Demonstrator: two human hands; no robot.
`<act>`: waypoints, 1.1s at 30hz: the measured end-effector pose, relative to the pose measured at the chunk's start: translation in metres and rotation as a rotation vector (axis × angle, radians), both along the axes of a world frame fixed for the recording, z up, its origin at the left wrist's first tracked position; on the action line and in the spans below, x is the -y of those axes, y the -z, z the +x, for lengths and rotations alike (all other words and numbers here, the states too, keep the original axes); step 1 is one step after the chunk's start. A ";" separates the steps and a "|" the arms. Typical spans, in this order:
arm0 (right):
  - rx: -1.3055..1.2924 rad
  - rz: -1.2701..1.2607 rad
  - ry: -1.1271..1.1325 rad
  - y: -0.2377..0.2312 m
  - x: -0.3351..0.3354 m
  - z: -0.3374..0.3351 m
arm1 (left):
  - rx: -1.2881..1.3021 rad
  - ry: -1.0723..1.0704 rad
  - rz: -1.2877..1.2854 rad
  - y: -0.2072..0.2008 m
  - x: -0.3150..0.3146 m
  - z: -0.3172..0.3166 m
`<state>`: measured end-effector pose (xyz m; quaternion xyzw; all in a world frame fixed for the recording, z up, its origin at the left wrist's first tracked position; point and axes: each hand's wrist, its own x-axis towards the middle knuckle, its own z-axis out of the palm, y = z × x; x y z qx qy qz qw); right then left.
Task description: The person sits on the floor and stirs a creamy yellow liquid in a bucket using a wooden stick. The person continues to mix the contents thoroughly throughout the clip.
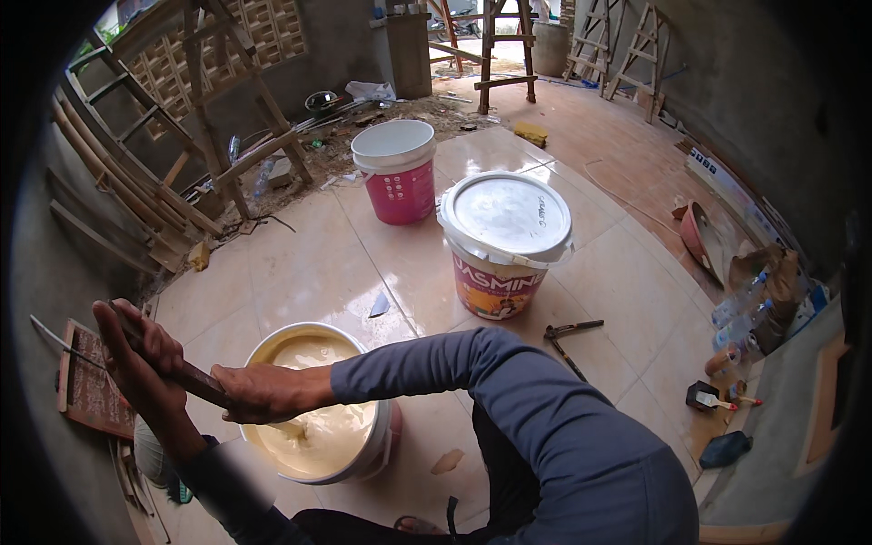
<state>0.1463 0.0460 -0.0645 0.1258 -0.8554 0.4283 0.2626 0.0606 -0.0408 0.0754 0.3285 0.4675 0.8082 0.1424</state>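
Observation:
A wooden stick (202, 380) slants down into a bucket (371, 459) of cream-yellow paint (331, 445). My right hand (272, 392) is closed round its lower part, just over the bucket's rim. Higher up, near the stick's top end, my left hand (150, 363) grips it, one digit pointing upward. The stick's paint-coated lower end dips into the paint, and its tip is hidden. Beyond the paint stands a pink bucket with a white rim (400, 186). To its right is a purple and orange bucket (495, 286) closed with a white lid (509, 213).
A dark tool (572, 343) lies on the tiles at right. Plastic bottles (740, 322), a brush (713, 400) and a red basin (699, 238) line the right side. Wooden ladders (241, 100) and rubble (336, 136) stand and lie farther back. A brown board (95, 381) leans at left.

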 end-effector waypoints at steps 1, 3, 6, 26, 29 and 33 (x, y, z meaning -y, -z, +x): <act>0.062 -0.017 0.028 -0.006 -0.003 0.003 | -0.018 -0.005 0.018 0.001 -0.002 0.001; 0.154 0.012 0.127 -0.009 -0.008 0.002 | -0.031 0.042 0.054 0.007 -0.008 -0.002; 0.103 0.093 0.238 0.005 -0.022 -0.004 | -0.022 0.113 0.089 0.022 -0.019 -0.017; 0.072 -0.153 -0.092 0.036 -0.001 -0.007 | -0.028 -0.004 -0.095 0.029 -0.017 -0.024; 0.020 -0.100 -0.087 0.015 0.004 -0.001 | 0.011 -0.045 -0.084 0.009 -0.004 -0.001; -0.034 -0.085 0.014 0.005 -0.005 0.000 | -0.066 0.010 0.001 0.011 -0.006 0.000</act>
